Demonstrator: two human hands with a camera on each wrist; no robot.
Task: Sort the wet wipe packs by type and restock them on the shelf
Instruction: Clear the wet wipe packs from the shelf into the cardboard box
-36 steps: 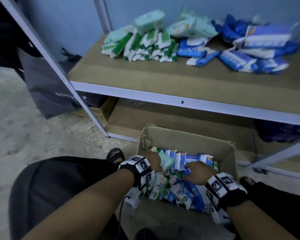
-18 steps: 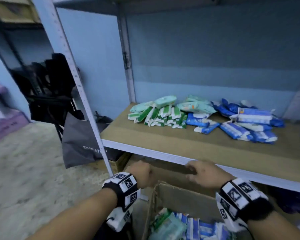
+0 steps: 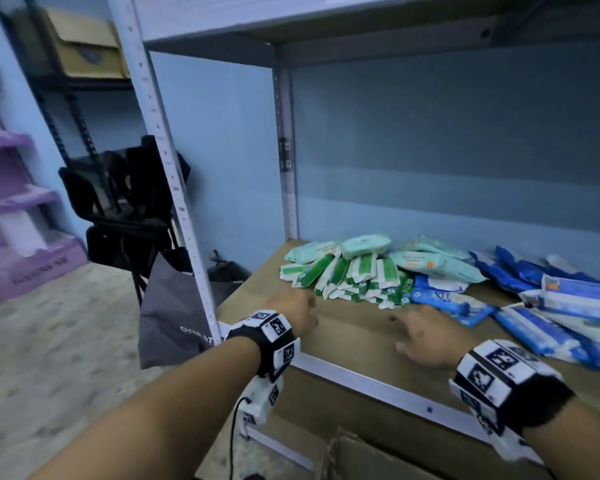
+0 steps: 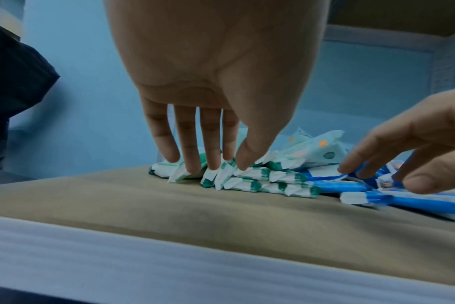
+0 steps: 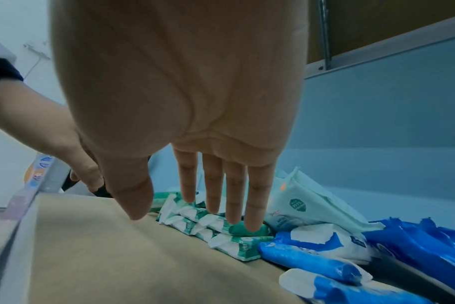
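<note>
Both hands hover empty over the brown shelf board [image 3: 354,337]. My left hand [image 3: 293,311] has straight fingers [image 4: 189,148] pointing down in front of the green-and-white packs [image 3: 354,275] [image 4: 260,182]. To its right, my right hand [image 3: 425,329] spreads its fingers [image 5: 234,197] over the near end of the same green pile [image 5: 221,226]. Mint packs [image 3: 362,244] [image 5: 304,205] lie behind the green ones. Blue packs [image 3: 447,301] [image 5: 312,248] are heaped to the right.
An open cardboard box [image 3: 354,455] sits on the floor below the shelf's metal front rail [image 3: 378,379]. A grey upright post [image 3: 167,174] and a grey bag [image 3: 174,306] stand at the left. An upper shelf [image 3: 326,22] hangs overhead.
Both hands came up out of the box of packs, passed the shelf's front rail and now sit over the board near the piles. The head view has lifted from the box to the shelf.
</note>
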